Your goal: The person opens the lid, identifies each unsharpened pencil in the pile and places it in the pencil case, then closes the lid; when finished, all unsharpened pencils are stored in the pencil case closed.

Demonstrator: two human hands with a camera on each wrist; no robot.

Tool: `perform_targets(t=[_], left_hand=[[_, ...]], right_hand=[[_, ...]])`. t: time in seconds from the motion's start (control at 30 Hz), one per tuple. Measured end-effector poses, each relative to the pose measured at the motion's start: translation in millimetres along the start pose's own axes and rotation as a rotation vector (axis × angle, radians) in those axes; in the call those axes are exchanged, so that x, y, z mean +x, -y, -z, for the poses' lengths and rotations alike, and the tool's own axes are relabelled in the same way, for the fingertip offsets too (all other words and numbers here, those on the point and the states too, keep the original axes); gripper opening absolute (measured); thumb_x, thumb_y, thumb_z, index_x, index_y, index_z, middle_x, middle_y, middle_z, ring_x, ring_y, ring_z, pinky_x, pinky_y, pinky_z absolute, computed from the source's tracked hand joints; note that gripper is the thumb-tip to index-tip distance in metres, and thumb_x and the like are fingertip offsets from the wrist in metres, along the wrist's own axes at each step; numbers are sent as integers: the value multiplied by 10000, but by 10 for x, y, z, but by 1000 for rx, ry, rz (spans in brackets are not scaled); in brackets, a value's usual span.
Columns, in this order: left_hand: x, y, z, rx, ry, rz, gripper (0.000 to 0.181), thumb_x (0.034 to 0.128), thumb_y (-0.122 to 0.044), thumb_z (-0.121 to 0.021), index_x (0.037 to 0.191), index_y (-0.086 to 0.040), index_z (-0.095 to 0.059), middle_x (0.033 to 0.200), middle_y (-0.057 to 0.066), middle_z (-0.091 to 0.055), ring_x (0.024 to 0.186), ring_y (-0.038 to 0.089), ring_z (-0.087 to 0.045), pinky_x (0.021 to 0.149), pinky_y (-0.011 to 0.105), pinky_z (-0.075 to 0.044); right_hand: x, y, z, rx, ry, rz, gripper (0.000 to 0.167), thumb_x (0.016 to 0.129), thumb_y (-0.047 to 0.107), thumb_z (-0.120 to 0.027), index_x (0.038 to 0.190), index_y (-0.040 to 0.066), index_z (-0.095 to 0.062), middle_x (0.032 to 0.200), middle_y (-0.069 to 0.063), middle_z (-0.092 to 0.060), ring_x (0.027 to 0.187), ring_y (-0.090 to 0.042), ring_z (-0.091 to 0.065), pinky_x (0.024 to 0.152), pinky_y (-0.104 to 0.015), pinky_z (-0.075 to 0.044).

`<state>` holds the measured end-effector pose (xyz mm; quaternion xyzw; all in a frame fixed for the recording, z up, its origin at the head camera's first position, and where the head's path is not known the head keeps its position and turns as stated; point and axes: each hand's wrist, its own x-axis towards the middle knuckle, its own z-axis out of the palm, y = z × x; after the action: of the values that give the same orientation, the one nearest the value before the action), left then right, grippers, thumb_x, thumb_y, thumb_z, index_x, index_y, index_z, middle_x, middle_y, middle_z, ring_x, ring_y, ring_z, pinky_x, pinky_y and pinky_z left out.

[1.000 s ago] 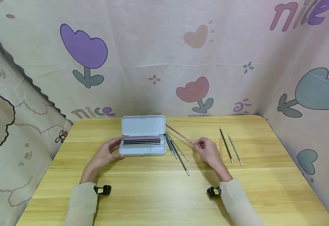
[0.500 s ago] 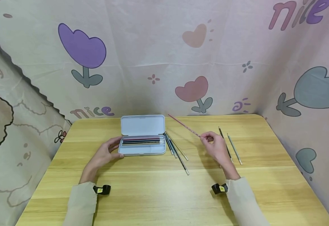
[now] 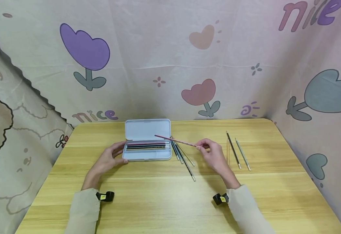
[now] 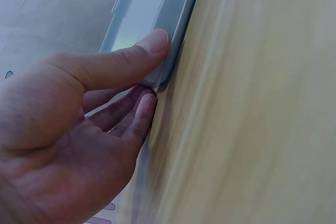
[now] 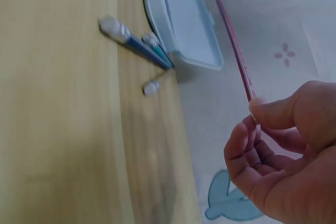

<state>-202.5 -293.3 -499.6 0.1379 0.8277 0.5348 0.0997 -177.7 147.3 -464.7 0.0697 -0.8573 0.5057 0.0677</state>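
Observation:
My left hand (image 3: 108, 159) grips the left end of a light blue pencil case (image 3: 141, 160), thumb on its near edge, fingers at the end and back. The case lies open with its lid (image 3: 147, 128) tipped back, and several pencils (image 3: 147, 146) lie side by side in its rear compartment. My right hand (image 3: 212, 154) pinches a reddish pencil (image 3: 177, 140) by one end between thumb and fingertips. That pencil is raised off the table, its far end over the right side of the case. In the right wrist view the pencil (image 5: 237, 51) points away from the fingers.
Several loose pencils (image 3: 188, 167) lie fanned out against the right side of the case. Further right lie a yellow pencil (image 3: 228, 152), a black pencil (image 3: 233, 149) and a grey-green pencil (image 3: 243, 154). A patterned cloth (image 3: 147, 91) hangs behind the wooden table (image 3: 158, 201).
My right hand lifted the reddish pencil and drew it right, then came back left, swinging the pencil's far end over the case. My left hand stays on the case.

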Motion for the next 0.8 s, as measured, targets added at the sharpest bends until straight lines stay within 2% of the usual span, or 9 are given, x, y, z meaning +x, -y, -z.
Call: perform_targets(t=[0.3, 0.6, 0.8], left_hand=[[-10, -2, 2, -9, 7, 0, 833, 859, 75, -767, 1568, 39, -330, 1548, 308, -381, 1412, 512, -387, 1140, 422, -426], [-6, -4, 5, 0, 10, 1, 836, 863, 65, -770, 1572, 29, -329, 1556, 298, -380, 1416, 497, -392, 1138, 406, -429], [-6, 3, 8, 0, 2, 5, 848, 852, 69, -775, 1572, 28, -329, 1549, 299, -389, 1412, 494, -399, 1140, 399, -426]], right_hand=[[88, 56, -332, 23, 35, 47, 49, 936, -24, -704, 977, 1, -712, 880, -99, -685, 811, -216, -640, 638, -225, -605], [307, 212, -642, -20, 109, 123, 54, 965, -37, -668, 965, -2, -709, 880, -72, -663, 805, -185, -630, 694, -240, -614], [448, 242, -828, -40, 157, 153, 48, 965, -30, -668, 961, -8, -711, 869, -69, -664, 771, -153, -601, 659, -225, -580]])
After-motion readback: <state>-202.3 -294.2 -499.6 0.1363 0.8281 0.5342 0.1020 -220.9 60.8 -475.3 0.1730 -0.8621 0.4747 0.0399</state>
